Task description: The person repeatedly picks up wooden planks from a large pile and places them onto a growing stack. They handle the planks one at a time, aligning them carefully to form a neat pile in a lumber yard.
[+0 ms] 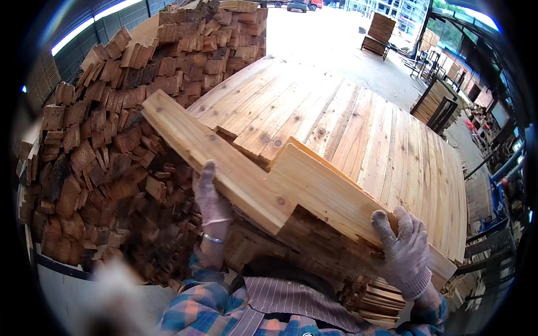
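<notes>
Pale-wood left board [224, 157], knot-marked | clamped in left fingers [207, 171] | right board [333, 193] | clamped in right fingers [383, 225]

The left hand [213, 204] is partly hidden (seemingly under a board [224, 159]).

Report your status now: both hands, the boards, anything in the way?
Left hand holding left board, right hand gripping right board. Boards slanted. Wood pile at left; nothing visibly blocking the hands.

The gloved left hand [213, 201] and gloved right hand [404, 252] grip, well apart.
</notes>
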`<state>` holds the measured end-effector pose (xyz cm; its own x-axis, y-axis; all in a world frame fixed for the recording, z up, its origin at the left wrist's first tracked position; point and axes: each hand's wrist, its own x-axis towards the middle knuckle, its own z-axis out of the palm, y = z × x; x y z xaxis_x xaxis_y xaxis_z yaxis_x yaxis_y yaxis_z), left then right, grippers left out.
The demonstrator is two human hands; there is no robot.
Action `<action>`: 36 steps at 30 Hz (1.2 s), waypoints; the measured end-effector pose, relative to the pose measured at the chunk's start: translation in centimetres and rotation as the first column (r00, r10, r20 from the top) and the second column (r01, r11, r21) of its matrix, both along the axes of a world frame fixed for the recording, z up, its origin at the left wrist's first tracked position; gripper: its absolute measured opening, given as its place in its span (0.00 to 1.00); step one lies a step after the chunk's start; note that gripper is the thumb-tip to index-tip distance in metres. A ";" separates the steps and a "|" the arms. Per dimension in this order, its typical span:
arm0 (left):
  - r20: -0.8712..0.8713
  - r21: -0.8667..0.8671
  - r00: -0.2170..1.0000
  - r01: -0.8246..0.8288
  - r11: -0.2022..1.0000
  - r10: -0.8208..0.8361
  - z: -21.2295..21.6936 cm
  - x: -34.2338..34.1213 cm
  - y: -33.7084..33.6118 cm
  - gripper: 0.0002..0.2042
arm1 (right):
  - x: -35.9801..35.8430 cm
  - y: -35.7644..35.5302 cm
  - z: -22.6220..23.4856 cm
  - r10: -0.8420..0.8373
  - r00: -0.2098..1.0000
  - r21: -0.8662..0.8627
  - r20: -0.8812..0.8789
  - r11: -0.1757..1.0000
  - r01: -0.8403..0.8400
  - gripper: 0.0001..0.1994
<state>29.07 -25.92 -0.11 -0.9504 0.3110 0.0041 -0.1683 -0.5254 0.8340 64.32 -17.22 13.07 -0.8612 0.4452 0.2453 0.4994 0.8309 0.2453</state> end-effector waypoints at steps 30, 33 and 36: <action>0.121 -0.027 0.986 -0.113 0.993 0.116 -5.2 -4.9 -10.5 0.36 | -33.9 9.9 0.3 0.069 0.984 -0.496 0.164 0.868 0.022 0.48; 0.095 -0.014 0.993 -0.071 0.997 0.072 -5.3 -5.3 -9.1 0.36 | -34.7 10.7 0.0 0.081 0.983 -0.501 0.166 0.866 0.013 0.48; 0.071 0.006 0.997 0.000 1.000 -0.001 -4.0 -5.3 -8.1 0.36 | -35.3 11.1 -0.5 0.095 0.983 -0.544 0.159 0.839 0.007 0.48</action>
